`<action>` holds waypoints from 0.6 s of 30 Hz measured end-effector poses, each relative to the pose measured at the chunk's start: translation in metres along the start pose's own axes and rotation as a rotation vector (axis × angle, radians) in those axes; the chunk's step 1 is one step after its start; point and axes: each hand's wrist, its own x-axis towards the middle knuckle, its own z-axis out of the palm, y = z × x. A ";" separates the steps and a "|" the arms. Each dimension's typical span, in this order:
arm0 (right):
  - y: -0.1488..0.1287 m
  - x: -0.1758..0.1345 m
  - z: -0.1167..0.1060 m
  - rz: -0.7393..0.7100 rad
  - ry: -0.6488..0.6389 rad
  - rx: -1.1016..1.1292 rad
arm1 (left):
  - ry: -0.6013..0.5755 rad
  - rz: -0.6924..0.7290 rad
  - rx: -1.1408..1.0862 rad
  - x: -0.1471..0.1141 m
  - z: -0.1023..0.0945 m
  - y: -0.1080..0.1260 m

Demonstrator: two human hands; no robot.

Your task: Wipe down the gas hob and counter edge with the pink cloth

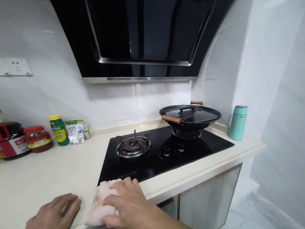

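My right hand (131, 205) grips a folded, fluffy pale pink cloth (104, 193). The cloth is pressed against the cream countertop (53, 176) at its front edge, by the near left corner of the black glass gas stove (146, 168). To the left, my left hand (51, 218) rests on the countertop, fingers together and slightly bent, thumb apart, holding nothing. A gap of bare counter lies between it and the cloth. The left burner (133, 146) of the stove has no pan on it.
A lidded black wok (190, 118) with wooden handles sits on the right burner. A turquoise flask (238, 123) stands at the right. Along the back left are a dark sauce jug (9, 137), a red-lidded jar (38, 138), a green bottle (59, 130) and packets (76, 133). A range hood (140, 33) overhangs.
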 end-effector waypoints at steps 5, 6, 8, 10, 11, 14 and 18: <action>0.052 -0.052 -0.032 0.242 0.202 -0.066 | 0.070 0.200 -0.062 0.011 0.021 0.054; 0.068 -0.066 -0.043 0.305 0.257 -0.085 | 0.077 0.234 -0.069 0.012 0.026 0.062; 0.105 -0.095 -0.066 0.416 0.336 -0.135 | 0.077 0.270 -0.077 0.013 0.037 0.070; 0.148 -0.125 -0.091 0.530 0.363 -0.216 | 0.075 0.275 -0.079 0.014 0.043 0.070; 0.171 -0.141 -0.105 0.604 0.377 -0.267 | 0.071 0.274 -0.082 0.014 0.045 0.068; 0.239 -0.187 -0.149 0.845 0.450 -0.394 | 0.056 0.277 -0.089 0.016 0.046 0.061; 0.304 -0.238 -0.200 1.184 0.664 -0.376 | 0.063 0.290 -0.111 0.018 0.046 0.060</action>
